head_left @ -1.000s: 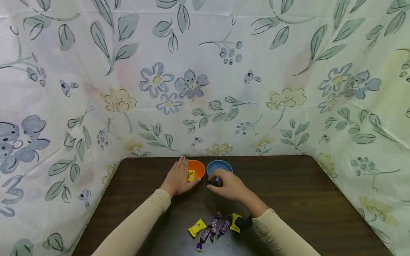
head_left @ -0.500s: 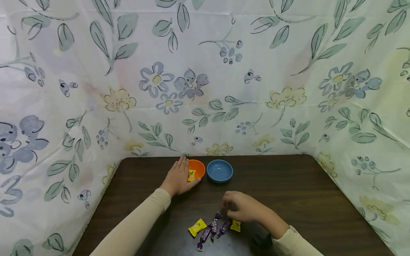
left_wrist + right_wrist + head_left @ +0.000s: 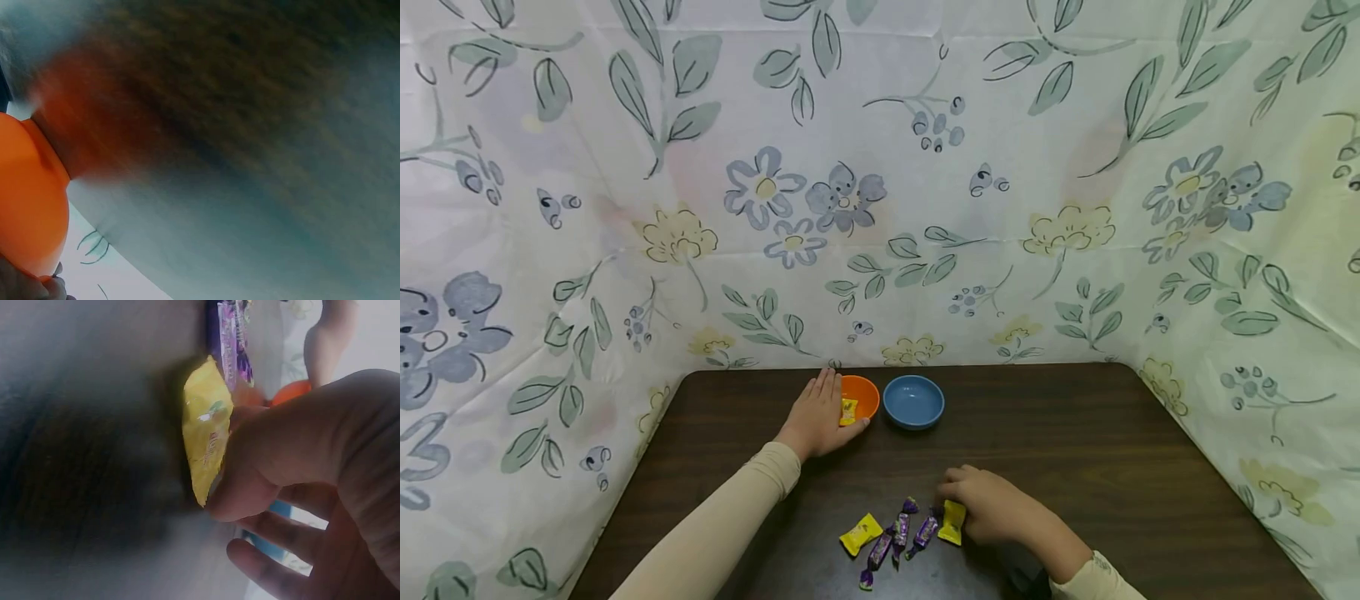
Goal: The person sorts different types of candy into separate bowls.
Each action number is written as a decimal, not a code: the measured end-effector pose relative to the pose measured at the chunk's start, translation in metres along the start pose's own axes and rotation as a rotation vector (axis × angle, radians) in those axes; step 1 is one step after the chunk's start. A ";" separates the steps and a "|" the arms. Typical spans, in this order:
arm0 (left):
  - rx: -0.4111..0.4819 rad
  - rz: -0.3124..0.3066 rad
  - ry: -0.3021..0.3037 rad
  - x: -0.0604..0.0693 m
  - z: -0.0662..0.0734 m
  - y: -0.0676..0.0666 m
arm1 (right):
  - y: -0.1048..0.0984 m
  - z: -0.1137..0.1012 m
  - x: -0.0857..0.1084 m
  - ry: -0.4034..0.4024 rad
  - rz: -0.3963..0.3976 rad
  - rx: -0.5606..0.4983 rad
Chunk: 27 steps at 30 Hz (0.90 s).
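My left hand (image 3: 815,417) rests along the left side of an orange bowl (image 3: 867,398), fingers straight and thumb along its near rim. A yellow-wrapped candy (image 3: 849,411) lies in that bowl. In the left wrist view, the bowl's orange wall (image 3: 31,200) shows beside some fingertips (image 3: 56,287). My right hand (image 3: 1000,508) is at another yellow-wrapped candy (image 3: 952,523) on the table. In the right wrist view, the thumb (image 3: 244,497) is against that candy's edge (image 3: 206,431), with the other fingers spread loosely. The index fingertip is hidden.
A blue bowl (image 3: 913,402) stands right of the orange one. Several purple-wrapped candies (image 3: 902,530) and a yellow-wrapped candy (image 3: 861,534) lie near the table's front. Floral cloth (image 3: 880,208) hangs behind the dark wooden table (image 3: 1075,450) and at its sides.
My right hand has come back from the blue bowl towards the front right, down to the yellow-wrapped candy. That candy has stayed in place, and my left hand has not moved.
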<state>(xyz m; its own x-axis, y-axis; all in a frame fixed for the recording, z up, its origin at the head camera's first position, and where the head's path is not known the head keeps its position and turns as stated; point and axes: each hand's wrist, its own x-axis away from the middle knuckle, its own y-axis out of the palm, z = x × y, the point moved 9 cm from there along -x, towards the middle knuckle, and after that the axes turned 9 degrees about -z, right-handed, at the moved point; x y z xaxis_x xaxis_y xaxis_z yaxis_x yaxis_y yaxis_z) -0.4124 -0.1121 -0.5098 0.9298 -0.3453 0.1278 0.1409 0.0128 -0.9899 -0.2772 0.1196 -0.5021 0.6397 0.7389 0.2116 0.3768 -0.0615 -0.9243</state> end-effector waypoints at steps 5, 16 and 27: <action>-0.001 -0.014 -0.009 0.000 0.000 0.001 | 0.003 0.004 0.005 0.025 -0.002 -0.014; -0.011 -0.022 -0.009 -0.004 -0.003 0.006 | 0.005 0.009 0.011 0.054 0.003 -0.038; -0.005 0.007 -0.002 -0.003 -0.001 0.003 | 0.008 0.016 0.014 0.077 0.045 -0.047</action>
<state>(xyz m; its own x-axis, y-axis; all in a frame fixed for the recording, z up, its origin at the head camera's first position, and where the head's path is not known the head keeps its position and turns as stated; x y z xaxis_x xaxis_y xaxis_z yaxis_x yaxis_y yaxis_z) -0.4150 -0.1123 -0.5128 0.9315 -0.3429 0.1211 0.1328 0.0107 -0.9911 -0.2757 0.1403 -0.5120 0.7059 0.6808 0.1956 0.3763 -0.1265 -0.9178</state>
